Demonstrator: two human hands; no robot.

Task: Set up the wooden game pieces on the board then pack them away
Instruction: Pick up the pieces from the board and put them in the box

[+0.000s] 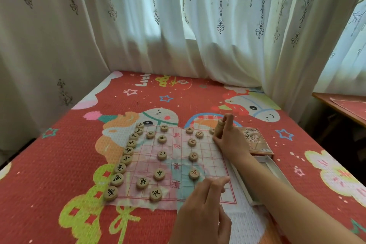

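A thin paper board [176, 166] with a red grid lies on the red mat. Round wooden pieces [159, 173] with black characters stand on it, several in a line along its left edge [120, 167] and others in two rows across the middle. At the board's far right corner my right hand [230, 140] grips a tall stack of pieces [219, 128], thumb and fingers round it. My left hand [204, 208] hovers over the near right part of the board with fingers curled; whether it holds a piece is hidden.
The brown printed box lid [259, 141] and the open white box tray [265, 176] lie right of the board, under my right forearm. Patterned curtains [178, 25] hang behind the mat. A wooden table edge [340, 105] sits at far right.
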